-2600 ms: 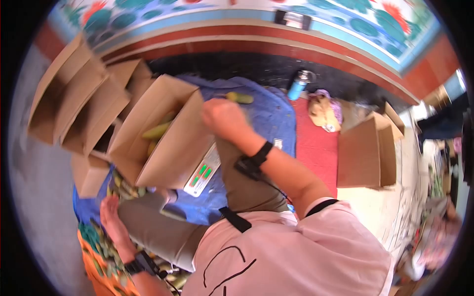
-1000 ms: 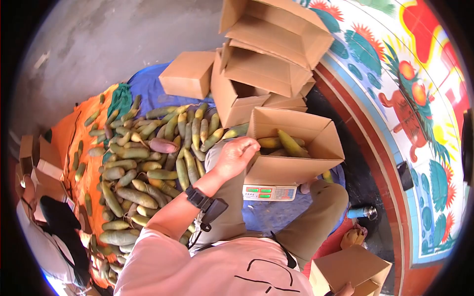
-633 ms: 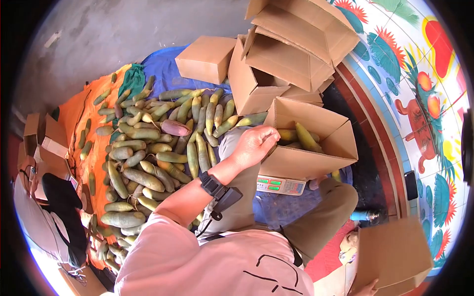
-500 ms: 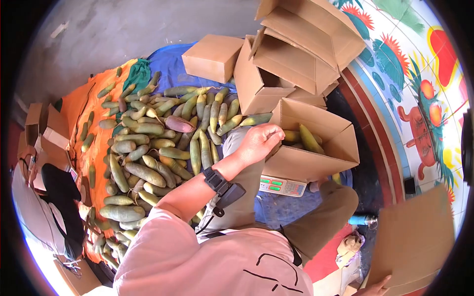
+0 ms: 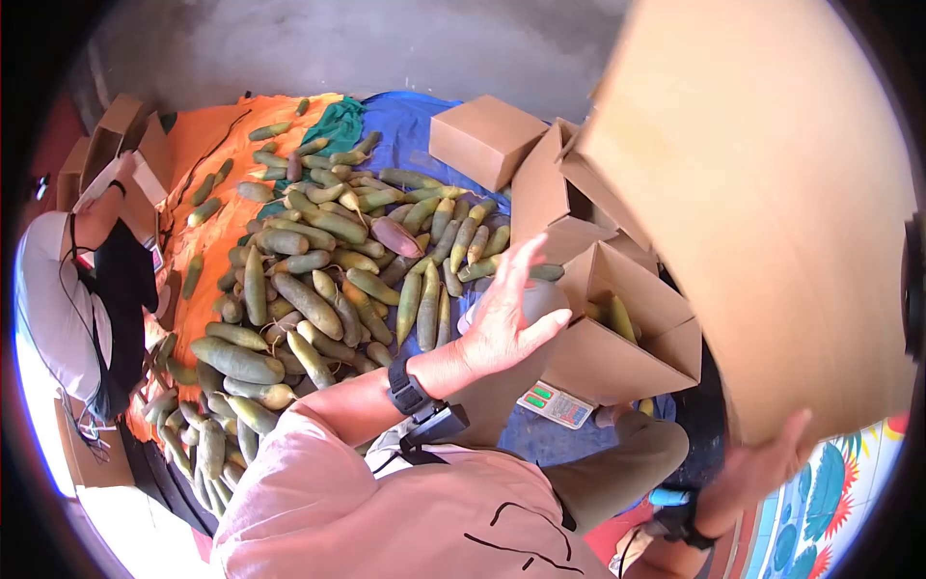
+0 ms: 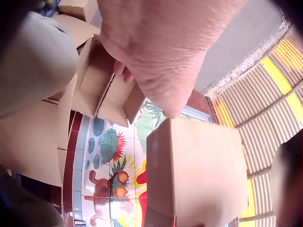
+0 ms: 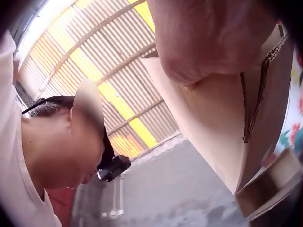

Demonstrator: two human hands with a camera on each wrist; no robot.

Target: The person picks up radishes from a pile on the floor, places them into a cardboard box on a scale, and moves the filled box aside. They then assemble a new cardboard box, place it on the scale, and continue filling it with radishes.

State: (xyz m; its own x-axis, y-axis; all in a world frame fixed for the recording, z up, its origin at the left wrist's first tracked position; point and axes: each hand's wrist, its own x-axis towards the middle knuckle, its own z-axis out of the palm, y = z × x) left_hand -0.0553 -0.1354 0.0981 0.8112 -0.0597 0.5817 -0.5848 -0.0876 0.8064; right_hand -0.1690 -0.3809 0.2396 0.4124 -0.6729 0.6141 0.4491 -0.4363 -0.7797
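My right hand [image 5: 757,473] grips a large cardboard box [image 5: 791,203] by its lower edge and holds it raised at the right of the head view. In the right wrist view the same hand [image 7: 213,42] covers the box's edge, hiding the fingertips. My left hand [image 5: 506,318] holds nothing; its fingers are extended and its thumb is spread above my knee. Close by stands an open cardboard box [image 5: 617,362] with several long green radishes [image 5: 620,318] inside. It rests on a digital scale [image 5: 557,405] with lit green displays.
A big heap of green radishes [image 5: 309,304] covers orange [image 5: 217,135] and blue cloths, left of me. Other cardboard boxes [image 5: 487,140] stand at the back, partly behind the raised box. Another person [image 5: 82,289] sits at the far left. A blue bottle [image 5: 670,497] lies near my right wrist.
The right hand has brought the cardboard box up from the floor at lower right to high on the right. The left hand's loosely curled fingers have spread beside the box on the scale.
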